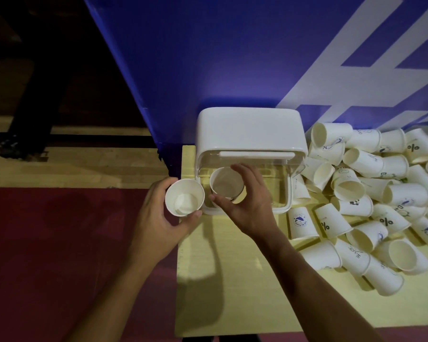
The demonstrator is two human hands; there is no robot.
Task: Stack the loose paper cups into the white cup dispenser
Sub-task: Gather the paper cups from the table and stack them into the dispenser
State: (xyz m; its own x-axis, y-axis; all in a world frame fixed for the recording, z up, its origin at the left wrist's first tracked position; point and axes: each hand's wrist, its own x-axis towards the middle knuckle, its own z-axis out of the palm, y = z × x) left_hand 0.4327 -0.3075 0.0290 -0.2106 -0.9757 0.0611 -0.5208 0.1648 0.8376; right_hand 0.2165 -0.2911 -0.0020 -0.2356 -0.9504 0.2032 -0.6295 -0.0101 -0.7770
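Overhead, a pale table (232, 280) carries a heap of loose cups (371, 201), white with printed logos, right of the white cup dispenser (250, 129). The right hand (250, 206) pinches one cup (226, 183) at the dispenser's clear-walled opening; the left hand (156, 218) grips a second cup (184, 197) just beside it.

- The counter (220, 299) has a pale yellow top; its left and near edges show above a dark red floor (59, 243).
- A white dispenser (250, 134) stands at the counter's far left corner, backed against a blue board (208, 58).
- Loose cups (371, 193) lie heaped to the right of the dispenser, mostly on their sides and some piled on others, with the nearest against its right wall.
- Several cups carry a blue logo or a black percent sign.
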